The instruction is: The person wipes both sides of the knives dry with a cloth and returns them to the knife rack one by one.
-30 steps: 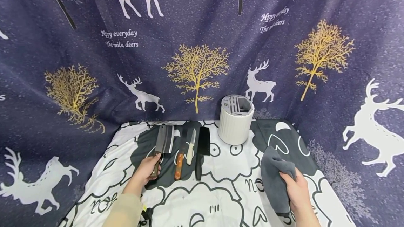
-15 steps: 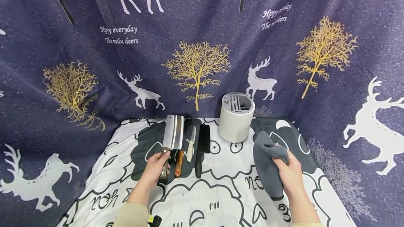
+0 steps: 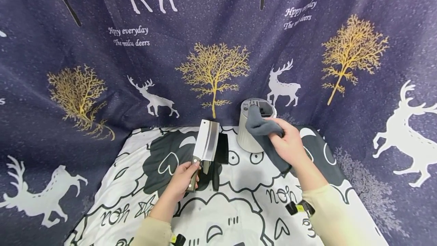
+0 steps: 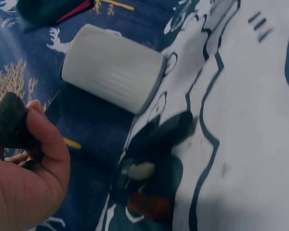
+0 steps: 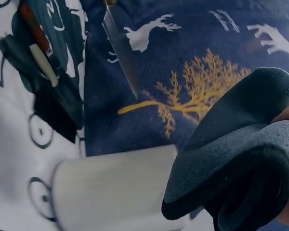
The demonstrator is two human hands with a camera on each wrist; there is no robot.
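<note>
2 hands are busy: the left hand (image 3: 186,178) grips a cleaver (image 3: 206,140) above other knives (image 5: 43,65); the right hand (image 3: 288,141) pinches a gray cloth (image 3: 264,129) before the white holder (image 3: 245,137). Wiping seems about to start; next probably means bringing cloth to cleaver, carefully.

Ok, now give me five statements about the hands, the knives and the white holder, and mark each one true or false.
1. The left hand grips the cleaver by its handle. True.
2. The right hand holds nothing. False: it holds a grey cloth.
3. The white holder stands upright on the patterned sheet. True.
4. The black knife is inside the white holder. False: it lies on the patterned sheet.
5. The orange-handled knife lies on the patterned sheet. True.
</note>
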